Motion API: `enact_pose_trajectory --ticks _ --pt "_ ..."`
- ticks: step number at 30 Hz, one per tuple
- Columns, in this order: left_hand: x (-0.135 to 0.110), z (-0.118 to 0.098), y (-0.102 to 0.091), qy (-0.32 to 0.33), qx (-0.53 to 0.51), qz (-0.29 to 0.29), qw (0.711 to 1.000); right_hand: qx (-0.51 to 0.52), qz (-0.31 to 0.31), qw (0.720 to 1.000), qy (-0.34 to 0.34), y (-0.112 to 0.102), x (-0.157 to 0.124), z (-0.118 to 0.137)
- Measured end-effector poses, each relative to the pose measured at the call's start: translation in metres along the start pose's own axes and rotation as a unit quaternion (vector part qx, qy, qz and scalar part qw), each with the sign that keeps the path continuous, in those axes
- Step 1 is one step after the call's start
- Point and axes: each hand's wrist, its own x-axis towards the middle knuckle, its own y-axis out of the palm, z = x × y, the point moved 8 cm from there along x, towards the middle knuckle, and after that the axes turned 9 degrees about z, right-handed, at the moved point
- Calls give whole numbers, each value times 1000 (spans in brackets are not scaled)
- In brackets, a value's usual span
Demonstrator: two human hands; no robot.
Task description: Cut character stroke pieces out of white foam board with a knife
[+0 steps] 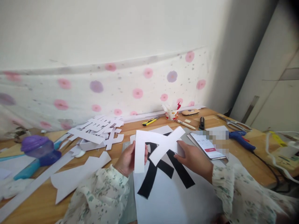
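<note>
A white paper cut-out point(140, 155) with a straight strip on its left and a crossed part on its right is held up above the work surface. My left hand point(128, 158) grips its left strip, fingers behind it. My right hand point(192, 155) pinches the crossed part at the right edge, thumb below. I cannot tell whether it is one piece or two overlapping. Beneath lies a white sheet point(168, 199) bearing bold black strokes point(181, 169), partly covered by the cut-out. A grey-green mat point(130, 196) shows under the sheet's left edge.
Cut paper pieces point(98, 130) are heaped at the left, beside a purple-lidded bottle point(39, 149). A yellow utility knife point(150, 121), a paper cup point(171, 114) and a black cutter point(201, 123) stand behind. To the right are a phone point(206, 146), scissors point(234, 123) and a corded blue glue gun point(241, 140).
</note>
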Motion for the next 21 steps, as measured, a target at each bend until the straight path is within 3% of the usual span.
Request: enact_pose_trajectory --ticks 10,15,21 --pt "0 9 -6 -15 -58 3 998 -6 -39 999 15 -3 0 -10" --pt "2 7 -6 -6 -7 9 1000 -55 -59 997 11 -12 -2 -2" --pt "4 9 -4 -6 -14 -14 1000 -123 -10 992 -4 -13 -6 15"
